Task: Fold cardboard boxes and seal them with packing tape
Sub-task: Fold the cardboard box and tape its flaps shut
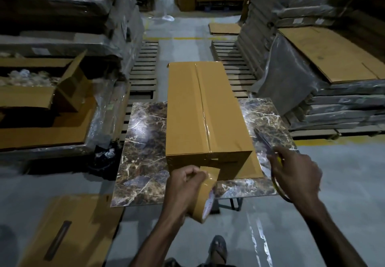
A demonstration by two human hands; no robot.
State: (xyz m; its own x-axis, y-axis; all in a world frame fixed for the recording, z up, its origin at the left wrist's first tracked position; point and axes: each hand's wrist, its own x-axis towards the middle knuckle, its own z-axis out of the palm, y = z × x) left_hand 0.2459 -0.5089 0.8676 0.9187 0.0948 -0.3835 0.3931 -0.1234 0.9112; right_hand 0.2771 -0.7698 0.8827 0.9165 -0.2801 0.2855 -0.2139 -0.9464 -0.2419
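A long brown cardboard box (208,110) lay closed on a marble-patterned desk (143,141), its far end reaching past the desk's far edge. A strip of packing tape (203,104) ran the full length of the top seam, so the flaps were folded and the top looked sealed. The tape came down over the near end face to a tape roll (206,198), uncut.

The left hand (185,185) held the roll just below the box's near end, fingers (193,172) curled round it. The right hand (295,175), just right of the box, gripped scissors (263,139) with yellow handles, blades pointing away. Judging by this, cutting the tape and pressing down its end was what remained for this box.

1 flattened box (73,231) lay on the floor at the left, unfolded. An open carton (41,94) and wrapped stacks of flat cardboard (333,100) stood around.

Red print on the roll's core was too blurred to read; no other writing was legible.
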